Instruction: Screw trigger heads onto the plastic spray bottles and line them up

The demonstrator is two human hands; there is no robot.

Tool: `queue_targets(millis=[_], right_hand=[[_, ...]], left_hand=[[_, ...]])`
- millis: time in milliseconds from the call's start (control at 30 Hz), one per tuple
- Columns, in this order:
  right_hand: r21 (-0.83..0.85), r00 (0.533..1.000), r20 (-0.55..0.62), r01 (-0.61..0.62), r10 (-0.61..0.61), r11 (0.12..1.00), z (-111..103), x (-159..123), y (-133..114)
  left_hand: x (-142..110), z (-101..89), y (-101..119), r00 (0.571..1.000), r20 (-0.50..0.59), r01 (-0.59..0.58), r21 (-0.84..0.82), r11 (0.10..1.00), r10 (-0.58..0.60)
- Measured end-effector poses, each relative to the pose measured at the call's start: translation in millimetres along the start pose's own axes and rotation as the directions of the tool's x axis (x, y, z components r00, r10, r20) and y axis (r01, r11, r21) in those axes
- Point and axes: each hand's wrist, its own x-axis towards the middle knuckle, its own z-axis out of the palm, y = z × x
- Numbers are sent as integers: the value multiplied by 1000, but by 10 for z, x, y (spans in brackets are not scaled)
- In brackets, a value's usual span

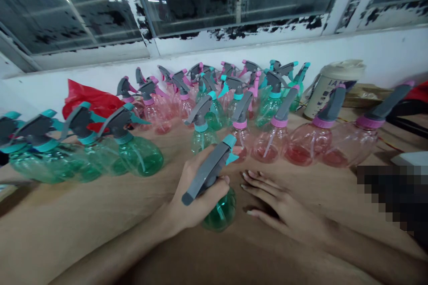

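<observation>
Green spray bottle (220, 211) is grasped around the neck by the left fingers (218, 188); its grey trigger head (210, 170) is left exposed above them, turquoise nozzle pointed away and to the right. Whether the base is supported by the surface (117, 222) can't be told. Right fingers (267, 190) are released and spread low over the surface, just right of the held bottle; nothing is gripped. Green-tinted bottles (142, 158) are lined up left of the left fingers. Pink-tinted bottles (302, 147) are lined up beyond the right fingers, toward the right. Mixed pink and green bottles (185, 104) are massed farther beyond both hands, by the wall (394, 53). Green liquid is seen in the held bottle.
</observation>
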Motion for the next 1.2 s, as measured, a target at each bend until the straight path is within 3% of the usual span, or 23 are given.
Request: queue_targets(millis=[700, 1033, 1200], right_hand=[[40, 999, -47, 24, -22, 999, 0, 10, 3], [39, 999, -34, 6, -4, 999, -20, 4, -15], [37, 999, -38, 1, 1, 999, -22, 1, -22]], left_hand=[[3, 32, -39, 999, -1, -51, -59, 997, 52], [-21, 33, -50, 999, 37, -31, -144, 989, 37], [-42, 33, -89, 1000, 30, 10, -92, 996, -7]])
